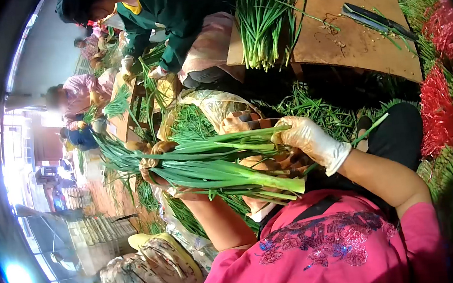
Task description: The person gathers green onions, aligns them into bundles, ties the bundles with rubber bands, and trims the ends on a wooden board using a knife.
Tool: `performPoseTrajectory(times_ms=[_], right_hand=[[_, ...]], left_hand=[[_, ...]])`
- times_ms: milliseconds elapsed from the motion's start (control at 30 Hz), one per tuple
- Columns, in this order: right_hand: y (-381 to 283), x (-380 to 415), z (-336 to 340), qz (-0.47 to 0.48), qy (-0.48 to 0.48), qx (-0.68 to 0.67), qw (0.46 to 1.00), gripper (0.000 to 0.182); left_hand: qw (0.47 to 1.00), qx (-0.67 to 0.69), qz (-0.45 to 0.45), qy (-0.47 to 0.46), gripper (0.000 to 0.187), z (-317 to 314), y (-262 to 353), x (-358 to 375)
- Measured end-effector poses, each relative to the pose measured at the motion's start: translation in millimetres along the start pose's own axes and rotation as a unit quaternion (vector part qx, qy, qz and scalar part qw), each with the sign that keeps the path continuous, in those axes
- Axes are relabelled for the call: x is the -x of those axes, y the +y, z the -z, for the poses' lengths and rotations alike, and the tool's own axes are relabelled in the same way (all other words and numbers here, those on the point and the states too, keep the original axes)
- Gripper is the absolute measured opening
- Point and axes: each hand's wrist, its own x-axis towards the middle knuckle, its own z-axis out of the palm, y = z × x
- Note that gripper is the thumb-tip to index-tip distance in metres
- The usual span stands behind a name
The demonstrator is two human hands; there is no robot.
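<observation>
A bunch of green onions [212,165] lies across in front of my chest, leafy tips to the left and stalk ends to the right. My left hand [153,158], in a stained brownish glove, is wrapped round the leafy part. On the other side, my right hand [310,140] wears a white glove and has its fingers closed on the stalk ends of some upper onions. Lower stalks, including a thick pale one, jut out free below that hand. The leaves partly cover the left palm.
Beyond my hands, a wooden board [337,34] carries a pile of green onions [266,25] and a large knife [377,21]. Red plastic strips [438,112] lie at the right among bundled greens. A gloved co-worker in a green top [184,17] sits close by; others work farther left.
</observation>
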Motion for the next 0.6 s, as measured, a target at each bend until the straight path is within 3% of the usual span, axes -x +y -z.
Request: performPoseTrajectory(times_ms=[33,133,200,267,333,367,400,433,567,600], right_hand=[[7,-5,-1,-0.031,0.026,-0.044,0.998,0.017],[10,1,1,0.067,0.03,0.014,0.997,0.017],[7,0,7,0.112,0.084,0.141,0.98,0.017],[7,-5,17,0.081,0.04,-0.017,0.996,0.021],[6,1,16,0.12,0.006,-0.102,0.988,0.015],[2,5,20,0.189,0.059,0.168,0.966,0.014],[0,9,28,0.24,0.106,0.423,0.867,0.013],[-2,11,36,0.324,0.094,0.481,0.809,0.014],[-31,31,49,0.26,0.05,0.479,0.837,0.01],[-36,35,50,0.266,0.047,0.476,0.837,0.01]], left_hand=[[1.0,-0.005,-0.002,0.026,0.024,-8,-6,4],[0.997,-0.06,0.038,0.034,0.024,-7,-5,12],[0.993,-0.091,-0.011,0.075,0.026,-11,-15,18],[0.991,-0.07,-0.053,0.099,0.023,-17,-30,20],[0.995,0.055,0.012,0.08,0.018,8,-18,16],[0.99,0.107,0.054,0.075,0.017,12,-16,14],[0.983,0.148,0.084,0.075,0.017,14,-15,11],[0.977,0.169,0.102,0.081,0.017,17,-17,10],[0.973,0.156,0.112,0.129,0.019,29,-32,16],[0.975,-0.08,0.051,0.2,0.022,27,-37,20]])
